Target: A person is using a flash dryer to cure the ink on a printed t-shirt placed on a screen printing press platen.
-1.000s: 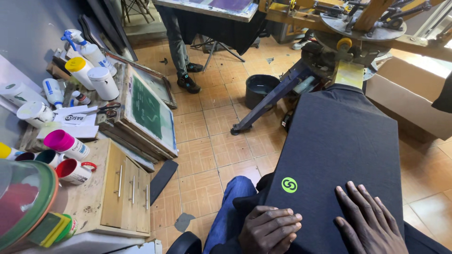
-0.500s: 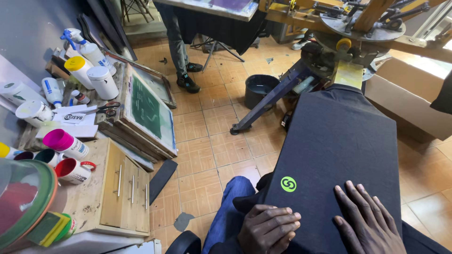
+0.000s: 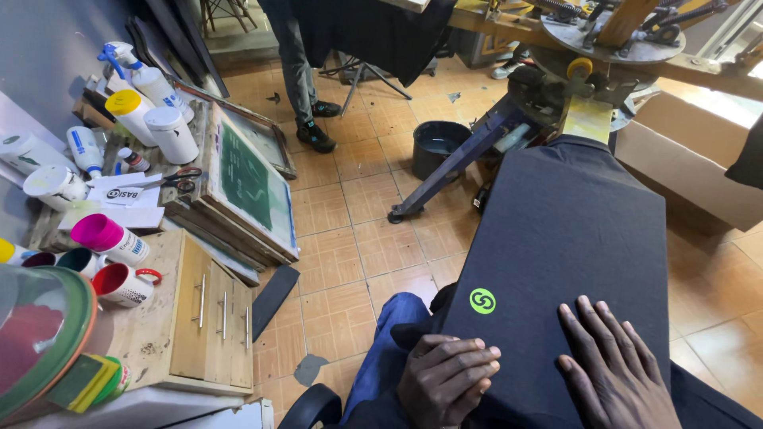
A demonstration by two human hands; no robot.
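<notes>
On the press pallet, bottom right of view, a dark shirt (image 3: 572, 230) lies stretched flat, with a small round green mark (image 3: 482, 301) printed near its lower left corner. Left hand (image 3: 447, 380) rests at the shirt's near edge, fingers curled loosely over the hem, grasping nothing firmly that can be seen. Right hand (image 3: 616, 373) lies flat, palm down, fingers spread on the fabric just right of the mark; open, holding nothing. Blue jeans (image 3: 385, 349) of the person's leg show just left of the left hand.

Beyond the shirt's far end, the press hub (image 3: 588, 48) with its metal arm (image 3: 461, 163) slants down to the tiled floor (image 3: 358, 238). A dark bucket (image 3: 439, 144) stands on the floor beside that arm. A cardboard box (image 3: 699, 171) sits right of the pallet.

Left side: a wooden cabinet (image 3: 211, 318) with metal drawer pulls; leaning above it, a framed screen (image 3: 250, 187) with green mesh. Mugs, one with a red inside (image 3: 123, 284) and one pink (image 3: 107, 237), stand on the cabinet surface. Farther back are white jars (image 3: 171, 133), a spray bottle (image 3: 143, 75) and scissors (image 3: 181, 179).

Another person's legs (image 3: 298, 71) stand at the top, well apart from the shirt.
</notes>
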